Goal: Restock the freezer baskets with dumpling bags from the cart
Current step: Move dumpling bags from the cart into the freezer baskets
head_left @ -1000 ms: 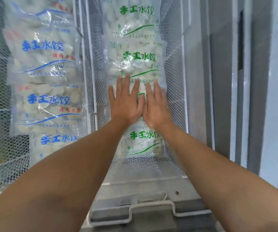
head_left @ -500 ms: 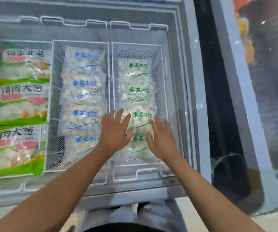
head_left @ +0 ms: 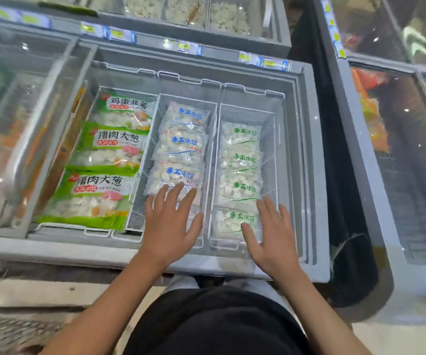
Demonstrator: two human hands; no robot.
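Observation:
An open chest freezer [head_left: 317,175] holds wire baskets side by side. The right basket [head_left: 271,116] carries a row of clear dumpling bags with green print [head_left: 241,160]. The middle basket [head_left: 160,103] carries clear bags with blue print [head_left: 181,144]. Further left lie large green-edged dumpling bags [head_left: 112,144]. My left hand [head_left: 169,221] hovers with spread, straight fingers over the near end of the middle basket. My right hand [head_left: 271,234] hovers with straight fingers over the near right corner of the right basket. Neither hand holds anything. No cart is in view.
A sliding glass lid [head_left: 14,129] covers the freezer's left part. Another freezer [head_left: 399,149] with a glass top stands to the right, across a dark gap [head_left: 335,149]. A further freezer [head_left: 194,11] lies behind. Price labels [head_left: 119,34] line the far rim.
Both hands lifted off the green-print bags and drew back toward me, spreading apart. The view pulled back and up, showing the whole freezer.

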